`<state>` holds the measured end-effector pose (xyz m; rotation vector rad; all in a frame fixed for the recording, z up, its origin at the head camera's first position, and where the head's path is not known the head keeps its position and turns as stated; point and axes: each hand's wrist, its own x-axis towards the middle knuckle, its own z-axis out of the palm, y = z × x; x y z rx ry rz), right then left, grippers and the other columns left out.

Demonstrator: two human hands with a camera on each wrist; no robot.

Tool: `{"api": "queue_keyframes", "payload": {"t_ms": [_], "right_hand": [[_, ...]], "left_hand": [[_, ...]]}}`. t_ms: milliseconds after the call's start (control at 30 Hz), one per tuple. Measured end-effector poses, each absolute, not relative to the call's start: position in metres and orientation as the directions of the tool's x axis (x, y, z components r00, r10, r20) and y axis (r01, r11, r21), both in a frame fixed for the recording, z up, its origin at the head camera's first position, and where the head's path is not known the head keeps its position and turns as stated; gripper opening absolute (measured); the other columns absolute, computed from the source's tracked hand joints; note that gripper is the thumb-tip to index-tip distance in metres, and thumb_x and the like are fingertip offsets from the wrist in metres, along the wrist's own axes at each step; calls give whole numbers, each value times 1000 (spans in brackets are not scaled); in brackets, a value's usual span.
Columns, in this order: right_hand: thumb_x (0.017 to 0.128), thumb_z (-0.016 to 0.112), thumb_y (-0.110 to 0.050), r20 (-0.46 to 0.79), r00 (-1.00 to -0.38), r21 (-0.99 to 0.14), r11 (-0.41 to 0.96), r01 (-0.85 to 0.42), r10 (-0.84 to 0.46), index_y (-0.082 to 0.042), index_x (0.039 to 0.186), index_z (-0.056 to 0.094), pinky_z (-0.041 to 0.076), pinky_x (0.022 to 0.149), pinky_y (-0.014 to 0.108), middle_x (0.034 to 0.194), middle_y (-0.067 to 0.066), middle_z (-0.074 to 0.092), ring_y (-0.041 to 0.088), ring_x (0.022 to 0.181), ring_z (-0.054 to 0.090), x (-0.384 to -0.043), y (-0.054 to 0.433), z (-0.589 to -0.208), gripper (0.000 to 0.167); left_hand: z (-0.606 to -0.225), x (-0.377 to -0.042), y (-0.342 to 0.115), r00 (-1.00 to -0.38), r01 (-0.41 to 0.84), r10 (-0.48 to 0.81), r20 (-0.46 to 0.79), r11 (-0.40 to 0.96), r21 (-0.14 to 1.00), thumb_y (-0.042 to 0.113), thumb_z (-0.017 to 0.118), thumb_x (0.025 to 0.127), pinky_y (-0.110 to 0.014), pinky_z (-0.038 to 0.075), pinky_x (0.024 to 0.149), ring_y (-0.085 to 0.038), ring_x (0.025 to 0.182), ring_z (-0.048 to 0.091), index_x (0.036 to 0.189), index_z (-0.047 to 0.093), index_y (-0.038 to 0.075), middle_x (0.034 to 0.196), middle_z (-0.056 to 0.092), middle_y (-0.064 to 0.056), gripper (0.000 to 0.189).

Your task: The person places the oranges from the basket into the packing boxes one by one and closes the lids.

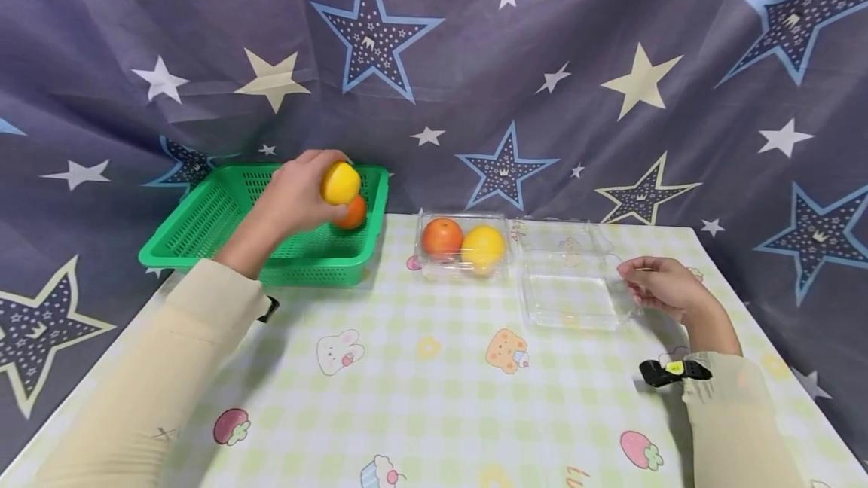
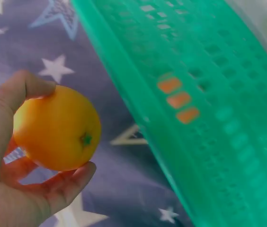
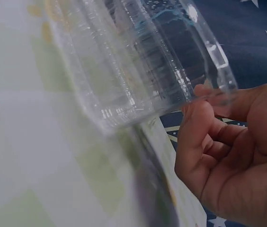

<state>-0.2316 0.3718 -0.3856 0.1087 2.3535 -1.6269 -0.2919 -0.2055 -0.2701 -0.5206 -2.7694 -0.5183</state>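
Observation:
My left hand [image 1: 301, 190] grips a yellow-orange fruit [image 2: 60, 127], an orange by its round shape and green stem spot, held up over the right part of the green basket [image 1: 319, 273]. Behind and below it, a redder orange fruit [image 1: 351, 213] lies inside the basket; its colour shows through the slots in the left wrist view. At the right, my right hand [image 1: 667, 288] pinches the edge of a clear plastic box [image 1: 573, 300] between thumb and finger. The box's lid [image 1: 559, 236] stands open at the back, and no fruit is in it.
Left of that box, another clear plastic box [image 1: 464, 273] holds a red-orange fruit [image 1: 442, 238] and a yellow one [image 1: 484, 247]. A checked cloth [image 1: 420, 398] covers the table. A star-patterned curtain [image 1: 434, 59] hangs right behind the table's back edge.

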Motion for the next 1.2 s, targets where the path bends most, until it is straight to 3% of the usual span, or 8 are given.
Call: {"api": "queue_keyframes", "payload": {"t_ms": [300, 700, 967, 1200], "right_hand": [[107, 54, -19, -263, -958, -923, 319, 215, -114, 9, 127, 51, 55, 65, 26, 92, 5, 62, 9, 71, 58, -233, 374, -389, 35], [107, 52, -14, -259, -957, -933, 288, 214, -129, 10, 125, 51, 54, 63, 24, 88, 5, 62, 8, 70, 58, -233, 374, -388, 30], [107, 53, -13, -257, -957, -941, 261, 215, -138, 6, 120, 54, 54, 62, 25, 86, 4, 62, 9, 69, 58, -234, 374, -389, 23], [108, 52, -15, -262, -957, -932, 291, 218, -123, 9, 125, 51, 54, 63, 25, 87, 4, 63, 9, 70, 59, -233, 375, -387, 30]], "left_hand": [[-269, -278, -157, -858, 470, 357, 370, 837, 280, 26, 85, 76, -57, 46, 93, -38, 113, 54, 144, 54, 16, 144, 53, -13, 76], [-297, -272, -73, -802, 581, 464, 376, 751, 314, 30, 83, 78, -44, 45, 90, -30, 114, 50, 146, 55, 21, 144, 53, -8, 74], [-313, -272, -17, -758, 648, 536, 372, 685, 332, 28, 81, 79, -40, 41, 97, -25, 116, 52, 146, 54, 23, 143, 54, -5, 73], [-323, -268, 22, -745, 666, 566, 353, 658, 351, 30, 82, 79, -37, 42, 96, -21, 116, 53, 149, 51, 25, 141, 55, -2, 76]]}}
